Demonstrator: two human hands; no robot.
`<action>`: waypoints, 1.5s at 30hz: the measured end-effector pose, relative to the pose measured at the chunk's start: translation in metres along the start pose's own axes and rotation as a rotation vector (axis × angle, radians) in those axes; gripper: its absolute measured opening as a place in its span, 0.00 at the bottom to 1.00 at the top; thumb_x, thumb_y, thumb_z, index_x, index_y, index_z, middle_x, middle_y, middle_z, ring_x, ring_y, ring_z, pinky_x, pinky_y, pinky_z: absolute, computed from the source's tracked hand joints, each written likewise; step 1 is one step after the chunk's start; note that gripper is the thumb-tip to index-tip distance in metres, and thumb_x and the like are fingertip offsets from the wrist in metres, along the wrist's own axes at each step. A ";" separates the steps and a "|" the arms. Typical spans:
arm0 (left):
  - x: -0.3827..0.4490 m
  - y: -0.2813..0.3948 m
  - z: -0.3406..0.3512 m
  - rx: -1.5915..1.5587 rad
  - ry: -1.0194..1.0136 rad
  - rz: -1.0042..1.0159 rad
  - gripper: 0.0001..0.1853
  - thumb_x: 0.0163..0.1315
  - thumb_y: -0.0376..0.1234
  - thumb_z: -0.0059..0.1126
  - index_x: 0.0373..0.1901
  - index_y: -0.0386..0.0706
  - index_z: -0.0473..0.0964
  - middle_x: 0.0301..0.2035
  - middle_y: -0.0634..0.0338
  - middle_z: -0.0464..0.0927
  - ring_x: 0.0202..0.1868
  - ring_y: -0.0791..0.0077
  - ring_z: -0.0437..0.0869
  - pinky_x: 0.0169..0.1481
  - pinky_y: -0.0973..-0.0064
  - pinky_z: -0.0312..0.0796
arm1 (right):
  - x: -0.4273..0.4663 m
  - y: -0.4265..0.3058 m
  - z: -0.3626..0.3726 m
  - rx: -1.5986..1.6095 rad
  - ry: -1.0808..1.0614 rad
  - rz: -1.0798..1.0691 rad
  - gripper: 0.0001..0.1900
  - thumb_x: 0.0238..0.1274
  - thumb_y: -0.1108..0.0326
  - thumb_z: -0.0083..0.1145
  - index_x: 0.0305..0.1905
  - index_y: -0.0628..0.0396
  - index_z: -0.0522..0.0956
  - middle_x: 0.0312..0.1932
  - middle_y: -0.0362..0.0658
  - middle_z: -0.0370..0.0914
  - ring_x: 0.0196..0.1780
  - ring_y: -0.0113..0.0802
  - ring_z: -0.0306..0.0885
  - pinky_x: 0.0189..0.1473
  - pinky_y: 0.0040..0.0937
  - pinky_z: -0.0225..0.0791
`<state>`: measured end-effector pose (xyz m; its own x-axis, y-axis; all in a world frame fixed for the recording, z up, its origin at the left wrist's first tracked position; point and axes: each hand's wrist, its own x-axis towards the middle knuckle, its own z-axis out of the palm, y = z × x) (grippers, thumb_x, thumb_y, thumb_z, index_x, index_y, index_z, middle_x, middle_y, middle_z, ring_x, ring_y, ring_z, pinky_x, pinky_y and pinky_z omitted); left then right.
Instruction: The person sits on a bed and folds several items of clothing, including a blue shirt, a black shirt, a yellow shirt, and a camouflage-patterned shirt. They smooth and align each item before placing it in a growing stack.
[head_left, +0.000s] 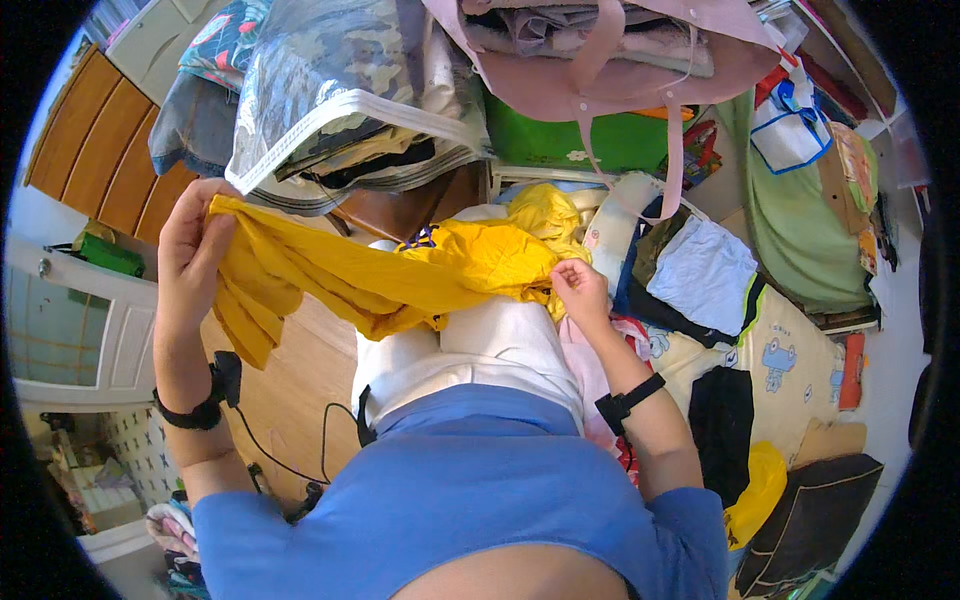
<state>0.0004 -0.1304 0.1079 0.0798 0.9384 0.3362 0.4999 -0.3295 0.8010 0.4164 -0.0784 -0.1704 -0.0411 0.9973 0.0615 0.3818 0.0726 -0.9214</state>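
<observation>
A yellow garment (352, 270) is stretched across my lap, over my white trousers (495, 345). At its far left end, my left hand (196, 240) pinches the edge between thumb and fingers, and loose folds hang below. My right hand (582, 294) has its fingers closed on the garment's other side, near my right thigh. More bunched yellow cloth (544, 210) lies just beyond that hand; I cannot tell whether it belongs to the same piece. A small purple and white trim (418, 238) shows on the cloth near the middle.
Ahead stands a clear zip bag (330, 112) of folded clothes, beside a pink tote bag (540, 97) holding fabric. Light blue cloth (705, 274) and black cloth (721, 427) lie on the patterned bedding (787, 352) at right. A cable (277, 457) runs from my left wrist strap.
</observation>
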 end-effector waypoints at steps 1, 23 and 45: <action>-0.002 -0.007 -0.003 -0.059 -0.009 -0.013 0.07 0.69 0.27 0.44 0.45 0.38 0.70 0.38 0.64 0.71 0.40 0.83 0.71 0.48 0.87 0.63 | 0.000 0.000 0.004 -0.004 -0.020 0.039 0.04 0.54 0.73 0.61 0.33 0.61 0.79 0.30 0.41 0.79 0.31 0.25 0.77 0.35 0.22 0.70; -0.026 -0.086 0.015 -0.616 0.231 -0.268 0.07 0.68 0.30 0.43 0.45 0.41 0.69 0.38 0.62 0.73 0.41 0.78 0.74 0.49 0.82 0.66 | 0.015 0.038 0.017 -0.154 0.117 0.138 0.13 0.52 0.76 0.60 0.44 0.60 0.75 0.39 0.46 0.76 0.41 0.37 0.76 0.45 0.30 0.69; -0.025 -0.095 0.220 -0.239 -0.327 -0.205 0.11 0.52 0.33 0.66 0.33 0.35 0.78 0.30 0.53 0.81 0.32 0.66 0.82 0.41 0.71 0.73 | -0.011 -0.091 0.001 1.260 -0.386 0.544 0.10 0.63 0.71 0.56 0.48 0.57 0.73 0.43 0.41 0.78 0.46 0.32 0.78 0.51 0.33 0.73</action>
<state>0.1407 -0.0995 -0.0854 0.2870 0.9578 0.0156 0.3241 -0.1124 0.9393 0.3810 -0.0955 -0.0881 -0.4812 0.8150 -0.3229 -0.6225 -0.5770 -0.5287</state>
